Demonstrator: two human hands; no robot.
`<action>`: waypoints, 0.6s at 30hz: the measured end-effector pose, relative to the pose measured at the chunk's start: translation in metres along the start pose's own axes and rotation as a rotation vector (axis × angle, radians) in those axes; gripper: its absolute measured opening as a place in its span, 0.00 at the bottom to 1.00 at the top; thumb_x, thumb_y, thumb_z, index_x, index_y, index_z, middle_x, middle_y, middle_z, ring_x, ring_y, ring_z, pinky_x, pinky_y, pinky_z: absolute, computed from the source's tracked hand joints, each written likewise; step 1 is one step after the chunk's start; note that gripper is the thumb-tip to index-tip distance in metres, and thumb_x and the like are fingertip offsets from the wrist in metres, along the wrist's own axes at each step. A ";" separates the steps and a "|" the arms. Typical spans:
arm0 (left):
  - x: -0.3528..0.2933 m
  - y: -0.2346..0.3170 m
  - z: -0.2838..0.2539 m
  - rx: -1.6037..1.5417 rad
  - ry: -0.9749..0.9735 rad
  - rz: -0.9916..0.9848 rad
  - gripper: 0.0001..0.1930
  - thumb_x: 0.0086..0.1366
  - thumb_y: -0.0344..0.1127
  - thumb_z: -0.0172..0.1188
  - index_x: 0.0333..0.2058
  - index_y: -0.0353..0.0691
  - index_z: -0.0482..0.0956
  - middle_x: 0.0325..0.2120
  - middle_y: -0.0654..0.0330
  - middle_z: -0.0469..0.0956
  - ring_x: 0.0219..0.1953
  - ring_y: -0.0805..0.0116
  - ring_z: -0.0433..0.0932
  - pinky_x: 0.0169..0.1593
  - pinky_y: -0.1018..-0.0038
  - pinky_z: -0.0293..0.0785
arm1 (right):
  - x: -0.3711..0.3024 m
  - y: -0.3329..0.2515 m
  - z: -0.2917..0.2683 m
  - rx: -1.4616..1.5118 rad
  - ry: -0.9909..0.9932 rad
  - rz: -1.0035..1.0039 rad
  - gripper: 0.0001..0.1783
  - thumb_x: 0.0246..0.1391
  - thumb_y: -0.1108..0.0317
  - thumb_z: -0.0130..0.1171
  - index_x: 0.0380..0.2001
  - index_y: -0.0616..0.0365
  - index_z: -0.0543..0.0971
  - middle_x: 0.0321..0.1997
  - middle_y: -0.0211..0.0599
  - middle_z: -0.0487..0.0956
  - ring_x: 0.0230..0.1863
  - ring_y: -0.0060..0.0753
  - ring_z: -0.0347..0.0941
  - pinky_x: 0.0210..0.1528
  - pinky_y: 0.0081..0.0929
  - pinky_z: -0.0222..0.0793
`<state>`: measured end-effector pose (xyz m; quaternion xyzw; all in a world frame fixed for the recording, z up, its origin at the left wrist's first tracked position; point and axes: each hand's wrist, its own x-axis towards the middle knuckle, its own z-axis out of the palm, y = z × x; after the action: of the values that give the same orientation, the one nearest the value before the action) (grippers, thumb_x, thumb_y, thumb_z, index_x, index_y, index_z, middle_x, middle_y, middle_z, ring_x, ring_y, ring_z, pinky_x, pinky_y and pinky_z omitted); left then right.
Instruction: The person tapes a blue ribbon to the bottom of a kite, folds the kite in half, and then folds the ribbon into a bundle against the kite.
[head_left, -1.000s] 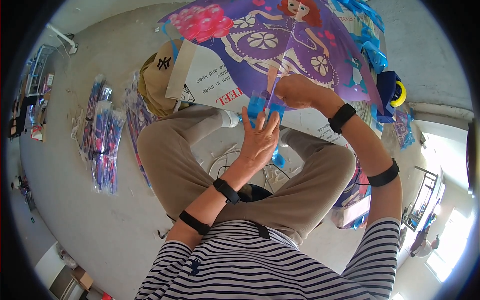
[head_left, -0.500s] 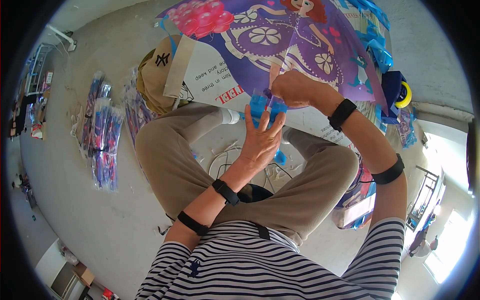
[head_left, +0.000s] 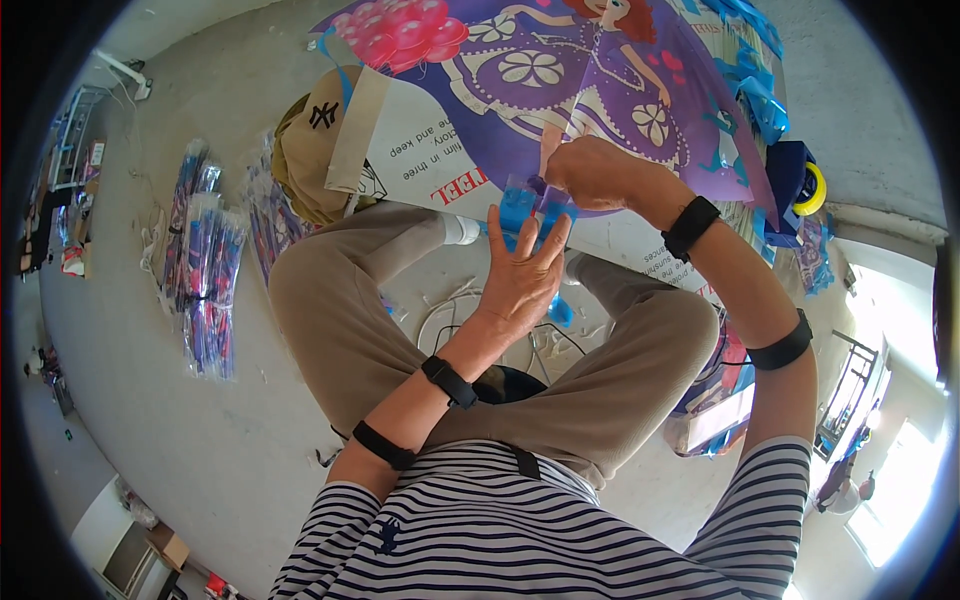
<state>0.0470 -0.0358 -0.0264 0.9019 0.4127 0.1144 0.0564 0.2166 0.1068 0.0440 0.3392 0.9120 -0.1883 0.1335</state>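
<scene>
My left hand (head_left: 522,282) has its fingers spread and lies flat over a blue strap-like piece (head_left: 518,203) at the lower edge of a large printed sheet (head_left: 700,150). The sheet is mostly purple, with a cartoon figure, pink balloons and a white lettered border. Just to the right, my right hand (head_left: 605,178) is closed above the sheet, close to the blue piece. Its fingertips are curled inward, and what they grip is hidden. A small dark purple bit shows beside them. Black bands circle both forearms.
A tan cap (head_left: 318,125) touches the sheet's left side. Bundles of plastic-wrapped items (head_left: 210,290) lie on the floor further left. Blue straps (head_left: 755,95) hang along the sheet stack's right edge, near a yellow-rimmed wheel (head_left: 812,188). White cord lies between my legs.
My right hand and wrist have shifted very slightly right. My left hand stays almost in place on the blue piece.
</scene>
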 end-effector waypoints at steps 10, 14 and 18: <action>0.001 0.001 -0.003 -0.009 0.034 0.002 0.26 0.53 0.27 0.64 0.54 0.35 0.78 0.63 0.61 0.59 0.59 0.53 0.62 0.67 0.27 0.48 | -0.010 0.005 -0.001 0.009 0.079 0.003 0.03 0.34 0.81 0.59 0.16 0.65 0.75 0.23 0.53 0.76 0.30 0.57 0.77 0.31 0.48 0.70; 0.003 0.002 -0.003 0.002 0.070 -0.014 0.26 0.51 0.25 0.64 0.53 0.35 0.77 0.56 0.59 0.60 0.58 0.54 0.62 0.67 0.28 0.49 | -0.008 0.003 -0.001 -0.031 0.016 -0.010 0.02 0.35 0.81 0.59 0.17 0.65 0.76 0.23 0.52 0.77 0.30 0.57 0.78 0.31 0.47 0.71; 0.003 0.001 -0.003 0.006 0.070 -0.020 0.27 0.50 0.25 0.64 0.53 0.36 0.76 0.55 0.60 0.60 0.57 0.55 0.62 0.67 0.28 0.49 | -0.003 -0.004 -0.002 -0.007 0.012 -0.035 0.02 0.37 0.81 0.59 0.19 0.65 0.78 0.24 0.52 0.79 0.30 0.57 0.79 0.30 0.46 0.72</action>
<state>0.0492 -0.0343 -0.0229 0.8934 0.4236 0.1441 0.0401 0.2158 0.1036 0.0477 0.3239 0.9192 -0.1855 0.1258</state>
